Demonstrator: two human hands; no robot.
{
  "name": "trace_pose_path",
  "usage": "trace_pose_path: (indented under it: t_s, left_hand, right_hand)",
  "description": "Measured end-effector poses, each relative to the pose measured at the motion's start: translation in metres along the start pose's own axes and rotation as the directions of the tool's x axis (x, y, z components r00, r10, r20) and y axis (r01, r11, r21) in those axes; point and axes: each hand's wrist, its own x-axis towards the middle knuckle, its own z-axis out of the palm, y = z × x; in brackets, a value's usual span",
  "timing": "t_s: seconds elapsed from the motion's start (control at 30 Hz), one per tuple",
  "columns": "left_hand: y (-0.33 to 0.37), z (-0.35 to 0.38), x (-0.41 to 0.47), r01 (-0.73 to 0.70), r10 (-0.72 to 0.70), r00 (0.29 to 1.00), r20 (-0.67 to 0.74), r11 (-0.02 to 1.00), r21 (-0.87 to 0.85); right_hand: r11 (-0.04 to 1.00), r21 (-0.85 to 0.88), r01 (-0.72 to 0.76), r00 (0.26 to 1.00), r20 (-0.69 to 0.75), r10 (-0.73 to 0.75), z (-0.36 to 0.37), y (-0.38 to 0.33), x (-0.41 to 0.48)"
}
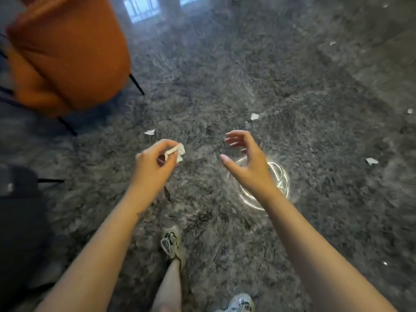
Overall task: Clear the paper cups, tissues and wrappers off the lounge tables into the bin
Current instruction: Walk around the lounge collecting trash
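White and crumpled, the tissue (174, 152) sits pinched between thumb and fingertips of my left hand (153, 163), just left of frame centre, above the floor. My right hand (245, 158) hangs beside it, fingers loosely curved, holding nothing. One torn paper scrap (150, 132) lies just above the left hand on the glossy grey speckled stone floor (292, 75), a second scrap (254, 116) above the right hand, and a third scrap (371, 161) far right. An orange upholstered chair (67, 52) on thin black legs fills the upper left, blurred.
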Motion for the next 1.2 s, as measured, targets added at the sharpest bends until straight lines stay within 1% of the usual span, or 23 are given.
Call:
trace_pose_path:
  t_s: [0.13,0.2,0.37,0.53,0.7,0.8,0.83,0.9,0.97,1.03,1.13,1.2]
  left_hand:
    - [-0.036,-0.115,0.050,0.090,-0.086,0.969,-0.233,0.996,0.008]
    - [-0.054,-0.169,0.075,0.121,-0.109,0.947,-0.303,0.993,0.018]
    - [-0.095,-0.274,0.141,0.153,-0.133,0.918,-0.373,0.988,0.026]
    - [-0.125,-0.316,0.210,0.155,-0.146,0.905,-0.400,0.988,-0.009]
    - [-0.170,-0.319,0.287,0.165,-0.155,0.913,-0.378,0.986,-0.006]
    - [-0.214,-0.303,0.339,0.187,-0.175,0.915,-0.362,0.982,-0.001]
    - [-0.240,-0.292,0.363,0.205,-0.195,0.915,-0.354,0.979,-0.008]
    - [-0.270,-0.277,0.386,0.219,-0.216,0.912,-0.350,0.975,-0.031]
    - [-0.321,-0.249,0.414,0.246,-0.251,0.909,-0.333,0.968,-0.059]
    - [-0.378,-0.215,0.438,0.275,-0.288,0.914,-0.285,0.958,-0.088]
    - [-0.472,-0.162,0.455,0.303,-0.312,0.918,-0.244,0.950,-0.077]
    - [-0.536,-0.128,0.459,0.311,-0.326,0.917,-0.230,0.945,-0.099]
  right_hand:
    - [0.997,-0.021,0.071,0.992,0.110,-0.068,0.070,-0.045,0.081]
    - [0.995,-0.020,0.098,0.985,0.143,-0.094,0.106,-0.064,0.119]
    - [0.991,-0.042,0.130,0.974,0.191,-0.120,0.183,-0.102,0.210]
    - [0.990,-0.046,0.133,0.970,0.210,-0.120,0.227,-0.111,0.290]
    - [0.993,-0.066,0.102,0.968,0.238,-0.084,0.261,-0.086,0.376]
    - [0.993,-0.084,0.084,0.963,0.263,-0.060,0.289,-0.049,0.433]
    - [0.994,-0.087,0.063,0.963,0.268,-0.038,0.303,-0.024,0.460]
    - [0.995,-0.086,0.059,0.957,0.289,-0.032,0.322,0.000,0.485]
    - [0.994,-0.104,0.041,0.945,0.328,-0.005,0.351,0.047,0.518]
    - [0.991,-0.123,0.046,0.937,0.349,0.000,0.384,0.101,0.544]
    - [0.986,-0.157,0.055,0.930,0.369,0.007,0.436,0.195,0.565]
    - [0.979,-0.191,0.071,0.917,0.398,0.011,0.471,0.265,0.569]
